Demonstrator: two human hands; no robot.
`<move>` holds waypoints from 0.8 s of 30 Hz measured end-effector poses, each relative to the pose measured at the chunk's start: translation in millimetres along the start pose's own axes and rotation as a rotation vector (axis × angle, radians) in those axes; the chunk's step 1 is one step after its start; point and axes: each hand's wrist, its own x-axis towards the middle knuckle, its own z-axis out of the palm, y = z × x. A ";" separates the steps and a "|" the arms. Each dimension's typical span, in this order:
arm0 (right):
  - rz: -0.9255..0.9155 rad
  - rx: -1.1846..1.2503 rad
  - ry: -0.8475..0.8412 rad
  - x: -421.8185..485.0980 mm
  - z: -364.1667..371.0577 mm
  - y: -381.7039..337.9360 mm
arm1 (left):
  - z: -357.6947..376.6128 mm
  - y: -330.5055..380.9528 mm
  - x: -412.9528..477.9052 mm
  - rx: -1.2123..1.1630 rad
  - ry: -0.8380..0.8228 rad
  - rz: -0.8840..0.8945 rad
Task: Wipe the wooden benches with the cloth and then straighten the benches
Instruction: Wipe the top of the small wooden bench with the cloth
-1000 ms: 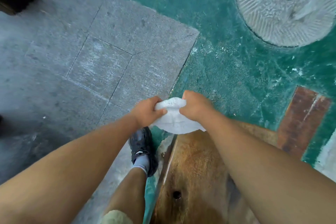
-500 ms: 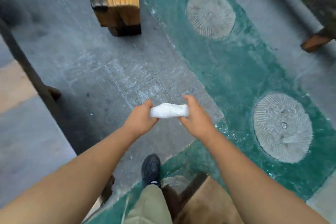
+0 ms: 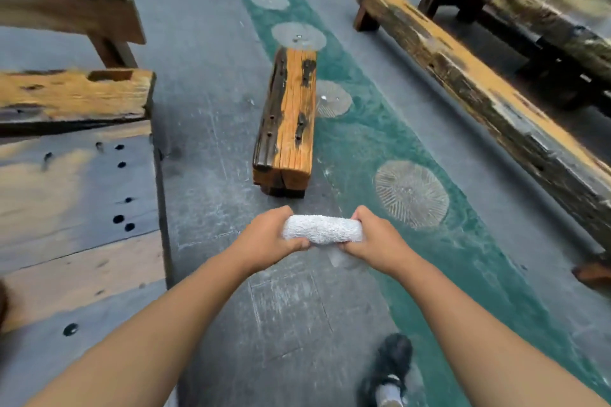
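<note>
I hold a white cloth (image 3: 322, 229), rolled into a short tube, out in front of me above the floor. My left hand (image 3: 266, 239) grips its left end and my right hand (image 3: 377, 241) grips its right end. Straight ahead, a short orange-brown wooden bench (image 3: 291, 119) stands lengthwise on the floor, partly over the green strip. A long weathered bench (image 3: 479, 89) runs along the right side. A wide plank bench or table (image 3: 79, 208) with dark holes lies at my left.
The grey stone floor (image 3: 211, 82) has a green painted strip (image 3: 380, 135) with round ribbed stone discs (image 3: 411, 193). More wooden furniture (image 3: 529, 3) stands at the far right and back. My shoe (image 3: 390, 370) is at the bottom.
The view has lifted from the floor and bench end near my feet to the aisle ahead. The cloth went from loosely bunched to a tight roll between both hands.
</note>
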 end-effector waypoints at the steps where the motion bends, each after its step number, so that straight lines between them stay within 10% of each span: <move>1: -0.025 0.000 -0.002 13.6 -9.2 2.3 | -4.3 6.5 8.8 -0.001 -0.007 -0.027; 13: -0.297 -0.097 -0.150 156.5 -95.5 40.9 | -18.5 71.2 131.0 0.287 0.049 -0.207; 24: -0.106 -0.035 -0.140 296.7 -83.9 30.8 | -61.9 7.7 272.9 0.279 -0.066 -0.182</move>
